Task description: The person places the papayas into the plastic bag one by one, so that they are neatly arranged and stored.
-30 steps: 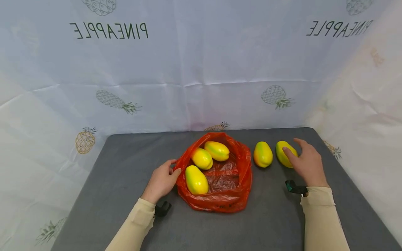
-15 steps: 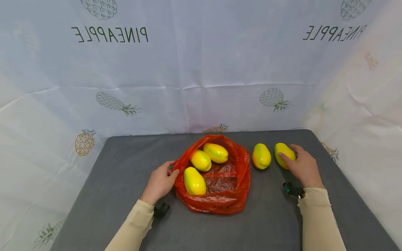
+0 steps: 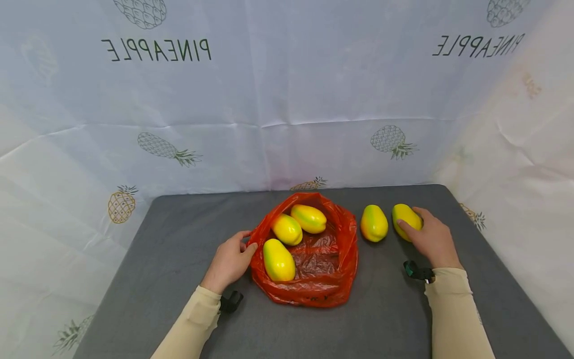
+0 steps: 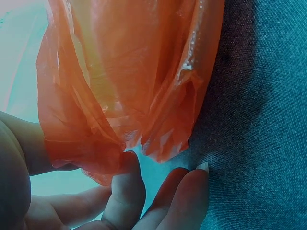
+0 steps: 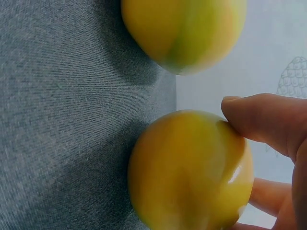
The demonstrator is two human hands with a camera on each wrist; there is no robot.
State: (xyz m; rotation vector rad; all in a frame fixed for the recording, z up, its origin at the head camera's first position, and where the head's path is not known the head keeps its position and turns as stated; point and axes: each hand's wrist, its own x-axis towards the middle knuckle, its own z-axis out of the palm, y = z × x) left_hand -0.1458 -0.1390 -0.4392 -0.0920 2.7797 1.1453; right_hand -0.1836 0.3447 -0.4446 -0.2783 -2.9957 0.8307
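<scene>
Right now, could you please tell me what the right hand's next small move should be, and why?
Probably lift the rightmost fruit toward the red bag: the right hand grips that fruit between thumb and fingers, the left hand holds the bag's edge, and the open mouth shows room beside three fruits.

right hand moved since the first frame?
Yes: the right hand shifted slightly left and lower in the head view, against the loose fruit beside the red bag.

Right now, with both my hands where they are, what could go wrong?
The glossy yellow-green oval fruit might slip from your right hand. The neighbouring yellow-green oval fruit, loose on the dark grey table, could roll if bumped. The thin red plastic bag, pinched at one side by your left hand, may sag or tear if pulled.
</scene>
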